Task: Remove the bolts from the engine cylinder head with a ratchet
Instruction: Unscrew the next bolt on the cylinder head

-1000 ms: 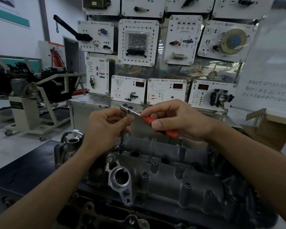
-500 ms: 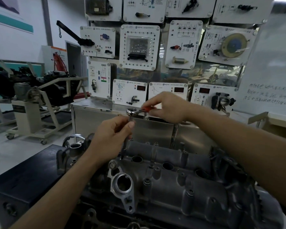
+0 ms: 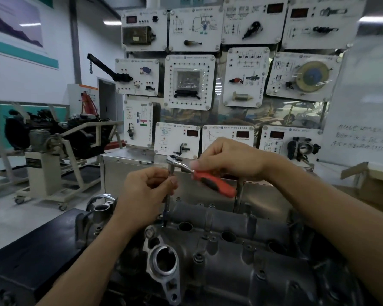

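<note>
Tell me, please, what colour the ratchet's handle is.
Red-orange with black, on the ratchet handle; head view.

Open room left of the cylinder head [image 3: 230, 257]; display board [image 3: 219, 85] blocks behind.

Dim indoor light, coming from ceiling strip lamps reflected as glare on the glossy purple wall poster [image 3: 16, 23]. The dark grey cast-metal cylinder head [image 3: 241, 257] lies in shadow. Soft motion blur throughout; wide-angle bending curves the edges, and the handwritten whiteboard [image 3: 363, 138] is smeared.

Red-handled ratchet [image 3: 205, 176] stands on its upright extension over a bolt [image 3: 164, 222] at the grey cylinder head's [image 3: 230, 257] far-left edge
</note>
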`<state>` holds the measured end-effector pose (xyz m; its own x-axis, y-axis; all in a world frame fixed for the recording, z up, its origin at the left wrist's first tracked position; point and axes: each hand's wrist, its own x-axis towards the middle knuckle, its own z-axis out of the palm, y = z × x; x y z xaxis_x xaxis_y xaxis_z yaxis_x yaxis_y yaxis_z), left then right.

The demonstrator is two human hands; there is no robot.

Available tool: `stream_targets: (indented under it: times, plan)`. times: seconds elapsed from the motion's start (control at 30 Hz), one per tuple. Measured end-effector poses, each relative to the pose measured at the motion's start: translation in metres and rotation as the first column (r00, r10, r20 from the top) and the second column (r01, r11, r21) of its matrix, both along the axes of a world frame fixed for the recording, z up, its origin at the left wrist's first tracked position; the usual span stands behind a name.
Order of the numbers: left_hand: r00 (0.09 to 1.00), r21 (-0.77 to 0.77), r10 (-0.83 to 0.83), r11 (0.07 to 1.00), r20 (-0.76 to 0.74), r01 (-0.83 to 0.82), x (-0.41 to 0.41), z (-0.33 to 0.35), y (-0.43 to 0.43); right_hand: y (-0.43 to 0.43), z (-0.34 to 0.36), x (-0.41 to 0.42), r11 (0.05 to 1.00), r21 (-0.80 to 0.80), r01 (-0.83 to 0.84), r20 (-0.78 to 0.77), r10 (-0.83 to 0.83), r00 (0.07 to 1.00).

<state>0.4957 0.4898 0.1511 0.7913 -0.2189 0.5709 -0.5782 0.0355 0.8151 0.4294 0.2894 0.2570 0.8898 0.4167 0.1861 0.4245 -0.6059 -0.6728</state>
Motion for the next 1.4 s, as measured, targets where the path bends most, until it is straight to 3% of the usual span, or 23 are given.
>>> stream_targets:
  times: [0.1, 0.37, 0.5, 0.6, 0.67, 0.8, 0.9, 0.97, 1.13, 1.3, 1.4]
  plan:
    - [1.0, -0.015, -0.013, 1.0, -0.009, 0.013, 0.0, 0.001, 0.0, -0.005, -0.008, 0.002, 0.976, 0.174, -0.131, -0.212, 0.167, 0.963]
    - [0.999, -0.068, -0.049, 0.997, 0.001, 0.049, -0.002, 0.003, -0.001, 0.003, -0.011, 0.004, 0.956, 0.276, -0.099, -0.281, 0.179, 0.943]
    - [0.999, -0.061, -0.032, 0.998, 0.003, 0.032, -0.004, 0.004, -0.002, 0.007, -0.016, 0.005, 0.989, 0.116, -0.095, -0.275, 0.124, 0.954]
    - [0.999, -0.071, -0.035, 0.997, 0.003, 0.035, -0.003, 0.003, -0.002, 0.001, -0.013, 0.005, 1.0, 0.031, -0.002, -0.176, 0.007, 0.984]
    - [0.999, -0.057, -0.051, 0.997, -0.006, 0.05, -0.002, 0.003, -0.004, -0.007, -0.007, 0.004, 0.993, -0.029, 0.116, 0.012, -0.116, 0.993]
    - [0.995, 0.08, -0.088, 0.993, 0.052, 0.084, 0.002, 0.0, -0.005, -0.013, -0.008, 0.011, 0.925, -0.174, 0.337, 0.419, -0.24, 0.876]
    - [0.989, 0.15, -0.125, 0.982, 0.075, 0.113, 0.004, 0.001, -0.004, -0.002, -0.02, 0.018, 0.866, -0.267, 0.423, 0.547, -0.225, 0.806]
    - [0.986, 0.15, -0.151, 0.979, 0.077, 0.138, 0.002, 0.002, -0.003, 0.007, -0.027, 0.02, 0.87, -0.249, 0.425, 0.574, -0.221, 0.789]
    - [0.976, 0.129, -0.211, 0.971, 0.049, 0.203, -0.008, 0.007, -0.002, 0.018, -0.032, 0.014, 0.899, -0.273, 0.344, 0.484, -0.18, 0.856]
    - [0.99, 0.054, -0.133, 0.99, 0.053, 0.13, -0.007, 0.006, 0.0, 0.023, -0.019, 0.005, 0.868, -0.28, 0.409, 0.588, -0.182, 0.788]
    - [0.996, 0.029, -0.078, 0.997, 0.053, 0.077, -0.005, 0.006, 0.0, 0.02, -0.005, -0.001, 0.898, -0.268, 0.349, 0.513, -0.174, 0.84]
